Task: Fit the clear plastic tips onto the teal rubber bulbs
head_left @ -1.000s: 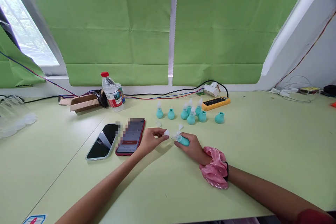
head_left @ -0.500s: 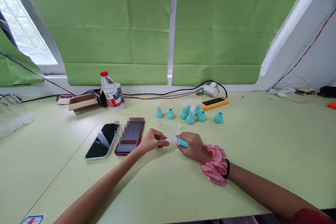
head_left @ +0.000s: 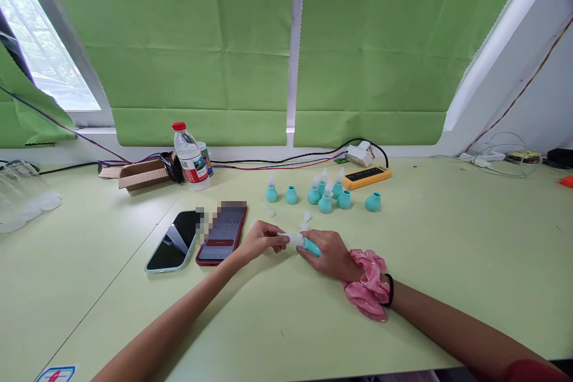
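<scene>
- At the near middle of the table [head_left: 277,334], between your hands: one teal bulb [head_left: 311,247], held on its side with its mouth to the left, and one white tip [head_left: 294,239] meeting that mouth.
- Your left hand [head_left: 263,242]: thumb and fingers pinching the white tip towards its left end.
- Your right hand [head_left: 330,255]: fingers curled about the teal bulb; pink scrunchie [head_left: 367,283] at the wrist.
- Change over the last second: white tip and teal bulb, then apart, now lie in line and touching, no gap seen.
- Change over the last half second: slight; the two pieces have stayed together, the teal bulb slanting a little more towards near right.
- Bearing on your work: the pair appears to handle as one piece, steadied from both ends. How firmly the tip sits cannot be told, your fingers covering part of it.
- Just beyond your hands: two loose translucent pieces [head_left: 270,211], unmoved.
- Farther, right of middle: five tipped bulbs [head_left: 325,203] and three bare bulbs [head_left: 373,202], all upright, count unchanged.
- Left: two phones [head_left: 173,248], as before.
</scene>
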Available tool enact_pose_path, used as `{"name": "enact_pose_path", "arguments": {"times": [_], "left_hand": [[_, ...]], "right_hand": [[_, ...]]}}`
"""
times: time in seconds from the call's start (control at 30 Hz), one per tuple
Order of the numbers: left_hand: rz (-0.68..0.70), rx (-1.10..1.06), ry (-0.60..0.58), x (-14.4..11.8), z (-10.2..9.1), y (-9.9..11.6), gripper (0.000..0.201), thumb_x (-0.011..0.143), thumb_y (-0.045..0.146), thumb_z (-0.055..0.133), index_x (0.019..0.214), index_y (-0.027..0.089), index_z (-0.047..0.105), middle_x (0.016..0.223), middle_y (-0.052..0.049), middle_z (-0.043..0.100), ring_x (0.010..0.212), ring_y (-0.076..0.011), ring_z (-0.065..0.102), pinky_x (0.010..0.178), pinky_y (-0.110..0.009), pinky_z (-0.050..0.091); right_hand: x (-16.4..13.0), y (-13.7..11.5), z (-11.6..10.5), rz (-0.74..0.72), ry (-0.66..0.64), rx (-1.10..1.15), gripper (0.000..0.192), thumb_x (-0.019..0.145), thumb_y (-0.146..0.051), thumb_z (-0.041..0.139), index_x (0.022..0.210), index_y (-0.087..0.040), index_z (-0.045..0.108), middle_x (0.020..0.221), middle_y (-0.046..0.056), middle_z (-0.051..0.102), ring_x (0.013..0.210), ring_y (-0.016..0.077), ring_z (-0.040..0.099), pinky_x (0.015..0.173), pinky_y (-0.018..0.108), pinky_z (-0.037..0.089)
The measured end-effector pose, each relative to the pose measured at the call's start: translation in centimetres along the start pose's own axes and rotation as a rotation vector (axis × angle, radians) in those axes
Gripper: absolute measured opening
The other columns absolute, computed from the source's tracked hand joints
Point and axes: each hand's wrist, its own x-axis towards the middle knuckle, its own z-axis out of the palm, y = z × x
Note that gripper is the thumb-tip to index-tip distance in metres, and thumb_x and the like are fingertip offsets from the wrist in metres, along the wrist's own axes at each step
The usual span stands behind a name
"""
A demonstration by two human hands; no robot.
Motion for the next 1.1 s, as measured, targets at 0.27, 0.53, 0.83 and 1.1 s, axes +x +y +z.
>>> {"name": "enact_pose_path", "arguments": {"times": [0.27, 0.53, 0.83, 1.1], "left_hand": [[-0.003, 0.010, 0.016, -0.2, 0.1, 0.6, 0.022, 0.059, 0.030, 0.064, 0.056, 0.009, 0.064, 0.049, -0.002, 0.056, 0.044, -0.0074, 0.046, 0.045, -0.018, 0.037], [0.038, 0.013, 0.087, -0.3, 0.5, 0.1, 0.030, 0.062, 0.036, 0.063, 0.052, 0.008, 0.061, 0.047, -0.002, 0.055, 0.042, -0.0070, 0.047, 0.043, -0.018, 0.038], [0.066, 0.011, 0.013, -0.4, 0.7, -0.2, 0.033, 0.060, 0.040, 0.065, 0.060, 0.007, 0.064, 0.054, -0.004, 0.057, 0.046, -0.0096, 0.052, 0.047, -0.021, 0.046], [0.109, 0.026, -0.077, -0.6, 1.0, 0.2, 0.034, 0.062, 0.041, 0.063, 0.059, 0.007, 0.063, 0.056, -0.003, 0.054, 0.049, -0.0107, 0.053, 0.050, -0.023, 0.049]], "right_hand": [[-0.1, 0.1, -0.1, -0.087, 0.056, -0.025, 0.026, 0.080, -0.032, 0.043, 0.095, -0.015, 0.056, 0.070, 0.005, 0.063, 0.063, 0.0149, 0.057, 0.057, 0.024, 0.036], [-0.1, 0.3, 0.1, -0.163, 0.169, -0.165, 0.026, 0.080, -0.031, 0.045, 0.092, -0.013, 0.059, 0.060, 0.003, 0.059, 0.053, 0.0125, 0.052, 0.051, 0.024, 0.031], [0.4, 0.3, -0.8, -0.041, 0.029, 0.257, 0.018, 0.075, -0.030, 0.052, 0.083, -0.017, 0.061, 0.067, 0.003, 0.062, 0.057, 0.0117, 0.053, 0.056, 0.022, 0.038], [0.9, 0.9, -1.3, 0.071, -0.146, 0.566, 0.026, 0.070, -0.037, 0.057, 0.074, -0.012, 0.064, 0.056, -0.001, 0.053, 0.050, 0.0088, 0.043, 0.047, 0.018, 0.035]]}}
